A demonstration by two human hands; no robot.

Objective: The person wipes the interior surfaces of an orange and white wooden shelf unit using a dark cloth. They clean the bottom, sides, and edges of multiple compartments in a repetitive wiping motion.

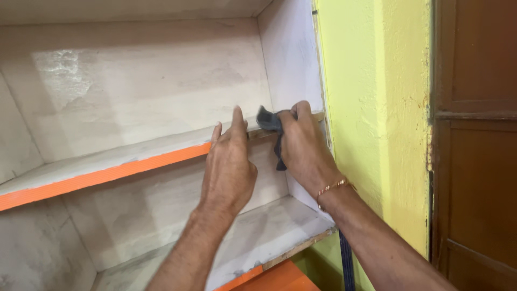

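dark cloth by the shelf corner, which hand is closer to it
Right. The right hand holds the dark cloth against the shelf's right end. The left hand rests on the shelf's orange front edge just left of the cloth, not touching it.

- You see a yellow-green wall [371,108] beside the shelves.
- You see a brown wooden door [476,134] at the right.
- A lower shelf [269,231] sits below.

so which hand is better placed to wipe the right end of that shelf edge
Probably the right hand: it holds the dark cloth against the shelf edge beside the side panel. The left hand is bare, fingers resting on the edge.
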